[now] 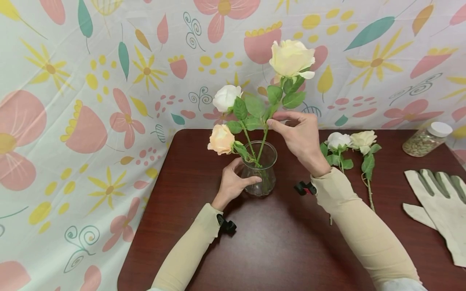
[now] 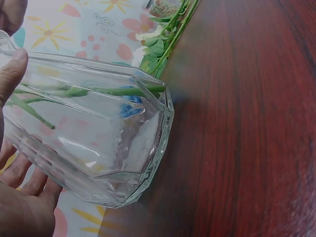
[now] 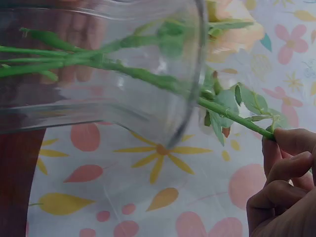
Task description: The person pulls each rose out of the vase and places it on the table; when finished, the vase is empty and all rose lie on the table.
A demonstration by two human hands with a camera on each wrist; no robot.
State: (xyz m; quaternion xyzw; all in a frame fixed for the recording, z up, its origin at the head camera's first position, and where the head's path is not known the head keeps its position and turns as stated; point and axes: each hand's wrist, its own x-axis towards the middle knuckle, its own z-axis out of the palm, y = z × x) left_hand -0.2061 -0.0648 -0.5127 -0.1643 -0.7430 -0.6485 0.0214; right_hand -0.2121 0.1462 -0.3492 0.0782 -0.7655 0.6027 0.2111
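Hanging at the far left and running along the back, a flower-printed cloth (image 1: 81, 129) is bordering the dark wooden table (image 1: 233, 250). A beige sleeve (image 1: 189, 246) is leading up to the left hand (image 1: 234, 180), which is gripping the clear glass vase (image 1: 259, 190), its thumb lying across the near side and its fingers curving around the other. A peach rose (image 1: 221, 139) is leaning out over the rim to the left, and a white rose (image 1: 227, 98) is rising behind it. The vase is standing upright on the table, with green stems crossing inside it. Above and to the right, a large cream-yellow rose (image 1: 291, 58) is towering over the others; the right hand (image 1: 300, 135) is pinching its stem between thumb and fingertips above the rim, while the stem is reaching down into the vase. Farther right, a second white rose (image 1: 338, 141) and a pale cream rose (image 1: 364, 142) are lying side by side on the table. A white-lidded jar (image 1: 424, 139) is holding small pale bits near the back edge, and an off-white work glove (image 1: 437, 206) is lying nearer the front.
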